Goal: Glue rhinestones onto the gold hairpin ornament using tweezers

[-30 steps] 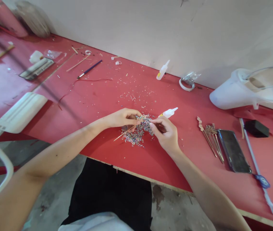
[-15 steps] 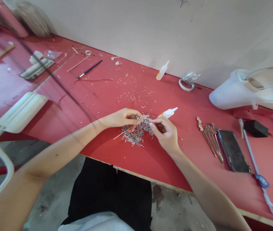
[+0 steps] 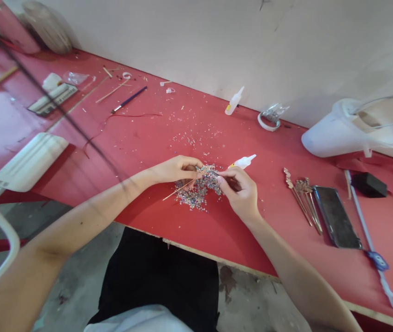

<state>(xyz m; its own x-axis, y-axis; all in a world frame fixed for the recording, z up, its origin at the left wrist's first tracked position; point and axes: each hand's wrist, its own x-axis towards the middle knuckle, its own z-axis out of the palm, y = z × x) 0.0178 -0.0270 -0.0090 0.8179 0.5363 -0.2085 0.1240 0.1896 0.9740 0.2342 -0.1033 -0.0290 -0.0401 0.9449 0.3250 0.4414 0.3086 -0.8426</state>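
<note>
From my remote seat, I see a red table (image 3: 217, 240) with a scatter of tiny beads (image 3: 194, 196) directly under and between the hands. A white bottle (image 3: 245, 162) lies just beyond the right hand (image 3: 241, 191), close to its knuckles, and a second bottle (image 3: 233, 101) sits farther past it. Well to the right of that hand are ornamented hairpins (image 3: 305, 205), a phone (image 3: 336, 216) and a black box (image 3: 369, 184); beyond the left hand (image 3: 174, 168) lies a paintbrush (image 3: 129, 100). Blurred dark strands (image 3: 74, 124) cross my view over the left forearm, partly veiling it. Against half a second ago, those strands have shifted, and the right hand sits a touch farther right; the left looks unmoved. I see the left hand pinching a gold stick (image 3: 176, 190), which slants out toward the body over the beads. The right hand, thumb against forefinger, pinches a thin dark tool (image 3: 214, 173) pointed at the left fingertips; whether its tip touches anything, I cannot tell.
</note>
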